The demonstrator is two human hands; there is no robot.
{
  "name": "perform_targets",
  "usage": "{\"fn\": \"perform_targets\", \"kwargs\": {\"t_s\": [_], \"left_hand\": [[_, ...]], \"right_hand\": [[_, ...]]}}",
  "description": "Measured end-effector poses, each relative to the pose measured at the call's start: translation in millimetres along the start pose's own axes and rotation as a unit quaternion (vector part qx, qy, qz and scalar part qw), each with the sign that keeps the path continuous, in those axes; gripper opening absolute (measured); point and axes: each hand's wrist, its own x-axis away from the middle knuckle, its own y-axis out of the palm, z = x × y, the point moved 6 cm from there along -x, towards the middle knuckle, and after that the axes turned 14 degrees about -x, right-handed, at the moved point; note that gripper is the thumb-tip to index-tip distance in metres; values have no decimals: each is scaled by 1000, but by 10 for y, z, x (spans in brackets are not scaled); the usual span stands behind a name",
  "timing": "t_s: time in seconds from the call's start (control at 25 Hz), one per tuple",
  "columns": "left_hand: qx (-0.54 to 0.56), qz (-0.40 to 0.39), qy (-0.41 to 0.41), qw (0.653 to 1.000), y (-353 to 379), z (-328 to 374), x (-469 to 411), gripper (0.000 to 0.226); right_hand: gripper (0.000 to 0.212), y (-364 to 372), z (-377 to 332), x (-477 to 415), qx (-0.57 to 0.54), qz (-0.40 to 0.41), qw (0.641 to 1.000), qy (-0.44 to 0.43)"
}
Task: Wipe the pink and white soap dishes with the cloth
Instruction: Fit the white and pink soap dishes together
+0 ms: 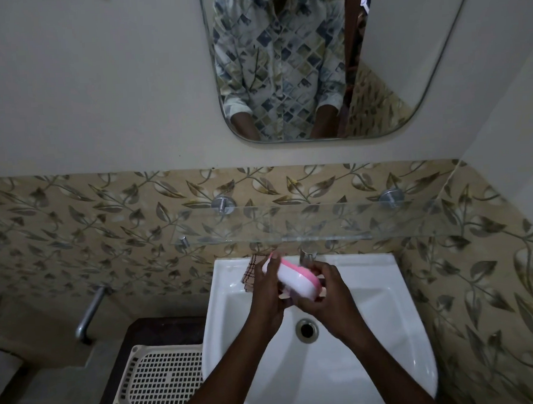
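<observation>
I am gripping the soap dish [297,280] w/ both hands [268,289] [328,291]; cloth [253,275] at 9 o'clock; wet dish maybe slipping into sink [388,319].

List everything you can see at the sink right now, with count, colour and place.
Pink and white plastic soap dish: one, held over the basin.
Checked cloth: one, pale with dark lines, on the basin's back left rim.
White ceramic basin: one, centre.
Clear glass shelf: one, above the basin.
Rounded wall mirror: one, top.
White perforated plastic tray: one, left of the basin.
Left hand: gripping the dish.
Right hand: gripping the dish.
</observation>
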Motion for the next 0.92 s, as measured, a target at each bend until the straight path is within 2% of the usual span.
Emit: {"fn": "perform_targets", "kwargs": {"t_s": [0.04,0.12,0.2,0.4,0.52,0.64,0.76,0.92], "left_hand": [[-9,-18,-3,1000,-45,-42,28,45],[-65,-39,19,997,-130,-102,77,37],[-125,-29,66,990,-184,-109,94,22],[-184,24,153,971,-215,59,241,20],[-203,97,190,956,-190,420,349,22],[-255,127,241,928,-14,989,241,28],[-304,144,235,912,154,1359,9,29],[-370,171,234,883,220,1496,-256,29]], "right_hand": [[60,-92,40,55,-35,45,998,-5],[49,-223,103,126,-88,100,991,0],[48,-294,119,141,-112,135,984,0],[53,-351,28,95,-138,170,975,33],[37,-536,-367,0,-69,231,970,-31],[18,-668,-889,-371,34,246,963,-104],[24,-739,-1118,-749,82,248,961,-91],[29,-712,-1083,-1006,106,237,964,-53]]}}
